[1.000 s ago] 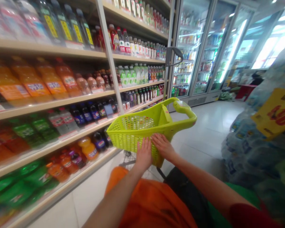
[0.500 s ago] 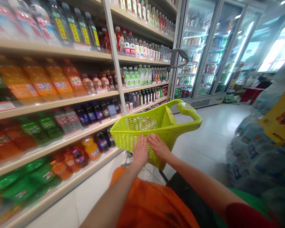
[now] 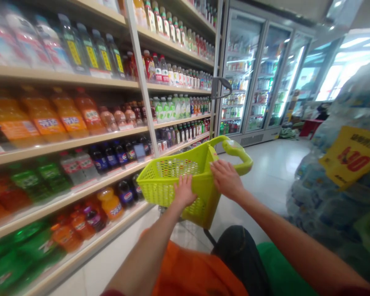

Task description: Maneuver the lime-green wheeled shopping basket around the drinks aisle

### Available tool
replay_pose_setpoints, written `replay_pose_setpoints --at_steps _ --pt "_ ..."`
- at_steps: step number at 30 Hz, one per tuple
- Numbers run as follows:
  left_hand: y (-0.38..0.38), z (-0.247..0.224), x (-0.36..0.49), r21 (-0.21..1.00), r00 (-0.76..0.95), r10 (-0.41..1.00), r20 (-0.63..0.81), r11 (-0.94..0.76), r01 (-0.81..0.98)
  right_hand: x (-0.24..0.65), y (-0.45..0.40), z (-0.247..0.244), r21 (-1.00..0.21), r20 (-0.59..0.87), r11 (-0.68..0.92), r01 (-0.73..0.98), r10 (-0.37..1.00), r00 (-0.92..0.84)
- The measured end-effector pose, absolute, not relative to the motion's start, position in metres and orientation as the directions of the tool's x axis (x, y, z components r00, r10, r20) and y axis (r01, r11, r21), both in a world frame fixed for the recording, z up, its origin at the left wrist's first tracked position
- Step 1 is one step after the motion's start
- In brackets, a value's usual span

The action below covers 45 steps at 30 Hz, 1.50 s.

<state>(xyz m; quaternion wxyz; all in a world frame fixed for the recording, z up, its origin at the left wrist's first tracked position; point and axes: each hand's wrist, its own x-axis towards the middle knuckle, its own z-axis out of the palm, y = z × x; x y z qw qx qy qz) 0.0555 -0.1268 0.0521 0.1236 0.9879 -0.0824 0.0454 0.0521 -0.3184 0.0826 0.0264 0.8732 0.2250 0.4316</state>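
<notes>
Head view: you are seated or crouched low, it seems, in a shop aisle, with a lime-green perforated plastic basket [image 3: 154, 190] directly in front of you, its moulded loop handle [image 3: 246, 160] towards the right and its narrow end beside the pale wooden drink shelves [image 3: 80, 142]. Your left hand [image 3: 185, 192] lies on the near side wall, fingers spread and reaching up to the rim, the thumb held out to the side; it is open and encloses nothing. Your right hand [image 3: 226, 177] is palm down at the rim near the base of the handle, its fingers extended and slightly bent; whether they grip the plastic or only rest on it cannot be told. What has changed: the right hand, set close beside the left on the side wall half a second ago, now sits higher and nearer the handle, leaving a gap between the two. Contact is thus spread over two separated places on the basket. Below your forearms, note the orange fabric [image 3: 197, 271], a dark-clothed knee [image 3: 240, 250] and green fabric [image 3: 274, 263]. To the right stands a stack of plastic-wrapped bottles [image 3: 308, 189] bearing a yellow sign with red figures [image 3: 350, 158]; glass-doored coolers [image 3: 243, 61] line the background.
</notes>
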Motion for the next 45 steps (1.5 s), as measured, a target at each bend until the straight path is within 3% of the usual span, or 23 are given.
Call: replay_pose_setpoints --at_steps 4,11,15,19,26,32,41,45 --pt "-0.134 0.054 0.05 0.218 0.977 -0.191 0.092 -0.954 -0.207 0.062 -0.315 0.085 0.233 0.734 -0.904 0.359 0.406 0.545" --pt "-0.158 0.051 0.048 0.174 0.957 -0.271 0.105 -0.942 -0.286 0.072 -0.387 0.098 0.124 0.877 -0.985 0.121 0.166 0.451" --pt "-0.165 0.049 0.046 0.148 0.94 -0.315 0.131 -0.932 -0.332 0.07 -0.356 0.074 0.192 0.824 -0.951 0.241 0.289 0.486" --pt "-0.15 0.043 0.048 0.148 0.968 -0.21 0.137 -0.962 -0.229 0.071 -0.329 0.058 0.256 0.768 -0.895 0.364 0.417 0.486" --pt "-0.137 0.038 0.051 0.111 0.978 -0.196 0.076 -0.973 -0.204 0.075 -0.366 0.064 0.13 0.852 -0.979 0.159 0.192 0.487" --pt "-0.144 0.034 0.044 0.113 0.961 -0.242 0.133 -0.96 -0.257 0.072 -0.334 0.037 0.258 0.737 -0.91 0.325 0.403 0.542" --pt "-0.118 0.024 0.039 0.065 0.971 -0.188 0.147 -0.978 -0.2 0.072 -0.363 0.041 0.153 0.787 -0.976 0.157 0.216 0.577" --pt "-0.123 0.023 0.037 0.088 0.968 -0.2 0.153 -0.973 -0.214 0.071 -0.323 0.022 0.192 0.725 -0.953 0.234 0.299 0.62"
